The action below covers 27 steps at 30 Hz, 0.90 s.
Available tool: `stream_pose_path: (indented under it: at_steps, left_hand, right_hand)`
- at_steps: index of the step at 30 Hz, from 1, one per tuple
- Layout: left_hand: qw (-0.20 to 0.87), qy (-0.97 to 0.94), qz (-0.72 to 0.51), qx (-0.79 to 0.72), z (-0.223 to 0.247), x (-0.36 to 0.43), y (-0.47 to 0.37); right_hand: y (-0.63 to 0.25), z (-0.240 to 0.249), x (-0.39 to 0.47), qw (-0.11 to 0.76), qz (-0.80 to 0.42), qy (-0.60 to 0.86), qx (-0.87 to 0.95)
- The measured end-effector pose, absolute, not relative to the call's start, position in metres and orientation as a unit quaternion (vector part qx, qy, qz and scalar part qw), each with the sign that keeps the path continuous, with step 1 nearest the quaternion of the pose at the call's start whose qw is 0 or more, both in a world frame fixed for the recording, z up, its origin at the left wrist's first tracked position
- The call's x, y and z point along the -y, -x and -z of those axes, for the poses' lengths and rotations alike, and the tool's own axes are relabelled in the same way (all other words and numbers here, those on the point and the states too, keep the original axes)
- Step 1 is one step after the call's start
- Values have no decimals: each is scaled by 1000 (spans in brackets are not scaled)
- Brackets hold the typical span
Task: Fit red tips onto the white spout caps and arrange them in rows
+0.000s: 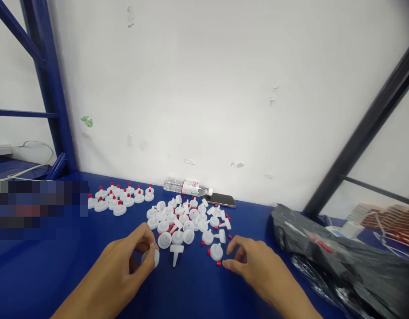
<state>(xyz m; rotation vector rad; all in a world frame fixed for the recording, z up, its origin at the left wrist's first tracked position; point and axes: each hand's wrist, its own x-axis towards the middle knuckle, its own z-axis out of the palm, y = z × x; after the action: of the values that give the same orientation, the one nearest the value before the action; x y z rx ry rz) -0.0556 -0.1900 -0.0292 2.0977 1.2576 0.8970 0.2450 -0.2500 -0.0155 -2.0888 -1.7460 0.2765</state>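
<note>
My left hand (125, 266) is closed around a white cap (156, 258), which shows partly between its thumb and fingers. To the right, my right hand (254, 268) has its thumb and index finger apart, close to a small red tip (218, 263) on the blue table (191, 292); nothing shows between them. Between and beyond the hands lies a pile of white nozzle caps (177, 237) mixed with loose red tips (209, 251). One nozzle cap (176, 251) lies nearest, its nozzle pointing toward me. Further left, several white caps fitted with red tips (119, 208) stand upright in a group.
A clear plastic bottle (190, 187) lies behind the pile, beside a dark phone (221, 200). Black plastic bags (337, 252) cover the table's right side. Blue frame posts (55, 88) rise at the left, a dark post (357, 133) at the right, and a white wall stands behind.
</note>
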Motion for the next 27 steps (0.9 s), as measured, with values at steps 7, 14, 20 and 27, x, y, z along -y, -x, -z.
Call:
stream_pose_path:
  at_steps: [7, 14, 20, 27]
  left_hand:
    - [342, -768, -301, -451, 22, 192, 49]
    - [370, -716, -346, -479, 25, 195, 52]
    - [457, -692, -320, -458, 37, 190, 61]
    - [592, -633, -346, -358, 25, 194, 48]
  right_hand:
    - [-246, 39, 251, 227, -100, 726, 642]
    - [-246, 38, 249, 181, -8, 704, 687]
    - [-217, 5, 242, 411, -97, 600, 679]
    - [-170, -5, 237, 538, -290, 510, 606]
